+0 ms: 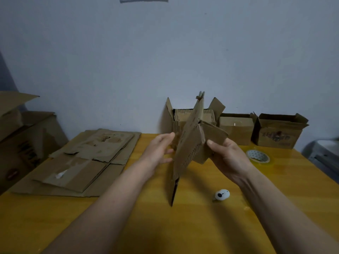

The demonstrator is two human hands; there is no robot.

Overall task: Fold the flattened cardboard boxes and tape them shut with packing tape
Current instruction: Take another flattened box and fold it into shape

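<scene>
I see the flattened box (190,143) upright over the table (201,226), right hand (227,158) gripping a flap, left hand (159,149) fingers straight against it — tape roll (257,156) near.

You're holding a box (190,143) of matt brown corrugated cardboard, its cut edge ribbed and rough. The table (201,226) under it is smooth, slightly glossy yellow wood. Your tape roll (257,156) looks shiny clear plastic.
</scene>
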